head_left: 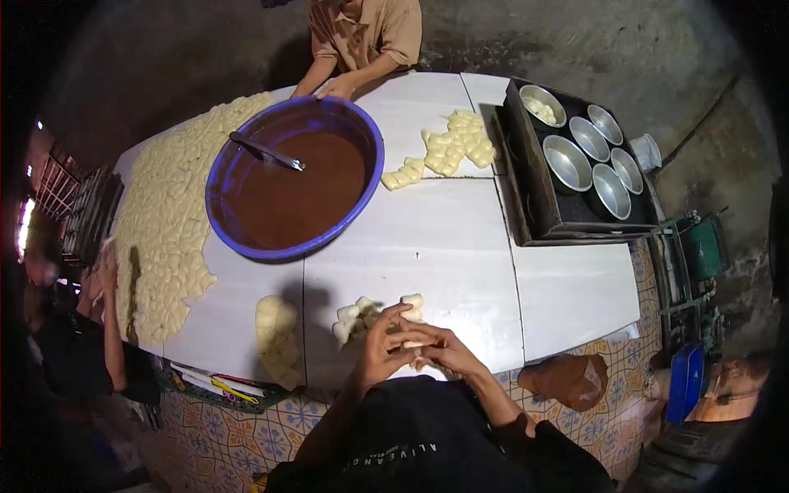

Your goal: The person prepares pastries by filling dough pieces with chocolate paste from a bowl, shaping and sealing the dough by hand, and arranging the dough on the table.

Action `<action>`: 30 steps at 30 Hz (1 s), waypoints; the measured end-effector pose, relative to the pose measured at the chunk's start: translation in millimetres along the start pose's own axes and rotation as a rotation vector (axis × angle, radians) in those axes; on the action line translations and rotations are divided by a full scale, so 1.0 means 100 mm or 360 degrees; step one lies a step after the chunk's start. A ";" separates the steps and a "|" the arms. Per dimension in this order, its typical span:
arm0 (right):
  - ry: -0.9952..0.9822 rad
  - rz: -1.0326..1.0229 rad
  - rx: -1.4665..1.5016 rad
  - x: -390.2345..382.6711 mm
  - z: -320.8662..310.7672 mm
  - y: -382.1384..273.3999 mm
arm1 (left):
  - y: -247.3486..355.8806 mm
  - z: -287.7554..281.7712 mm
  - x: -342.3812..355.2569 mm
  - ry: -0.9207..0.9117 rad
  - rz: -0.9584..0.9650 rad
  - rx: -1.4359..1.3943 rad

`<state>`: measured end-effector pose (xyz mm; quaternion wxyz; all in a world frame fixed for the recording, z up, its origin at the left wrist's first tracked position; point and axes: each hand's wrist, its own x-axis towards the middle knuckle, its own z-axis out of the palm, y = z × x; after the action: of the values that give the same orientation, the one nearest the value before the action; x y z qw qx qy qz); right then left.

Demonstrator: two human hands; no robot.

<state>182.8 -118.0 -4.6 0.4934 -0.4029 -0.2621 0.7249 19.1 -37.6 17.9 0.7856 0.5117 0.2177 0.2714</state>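
Observation:
My left hand (385,345) and my right hand (437,347) meet at the table's near edge, fingers curled round a small pale piece of dough (413,346), partly hidden by them. Just beyond my fingers is another pale lump (412,302). A small cluster of dough lumps (349,320) lies to the left of my left hand, and a longer mass of dough (275,333) lies farther left on the white tabletop (419,259).
A blue tub (362,197) of brown contents with utensil, gripped by a co-worker (366,33). Dough covers the left (164,222); more dough (456,144) sits centre-back. Right: dark tray (567,230) with several metal tins. Another person's arm (111,329) at left. Brown bag (567,382) below.

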 end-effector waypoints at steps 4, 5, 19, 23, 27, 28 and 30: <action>0.1149 -0.0428 -0.0745 0.08 -0.06 0.18 | 0.01 -0.09 -0.13 0.0654 0.0402 0.0871; 0.1095 -0.0404 -0.1005 0.09 -0.29 0.35 | -0.04 -0.23 -0.14 0.0840 0.0541 0.0993; -0.0171 -0.0673 -0.1496 1.38 0.65 0.13 | -0.15 -1.81 -1.20 0.1727 0.0154 0.1470; -0.0413 -0.0690 -0.1899 2.31 1.11 0.38 | 0.03 -1.67 -0.81 0.1467 -0.0329 0.2256; -0.0235 -0.0571 -0.1523 2.41 1.24 0.63 | 0.03 -1.65 -0.73 0.1421 -0.0547 0.2395; -0.0256 -0.0483 -0.1197 2.32 1.23 0.60 | -0.02 -1.67 -0.78 0.1464 -0.0509 0.2410; -0.0073 -0.0452 -0.0739 1.97 1.12 0.35 | 0.05 -1.69 -0.85 0.1506 -0.0569 0.2403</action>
<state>33.6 53.6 -35.2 0.4784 -0.4479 -0.4863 0.5780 -151.5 24.5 -36.4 0.1004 0.6840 0.7137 0.1123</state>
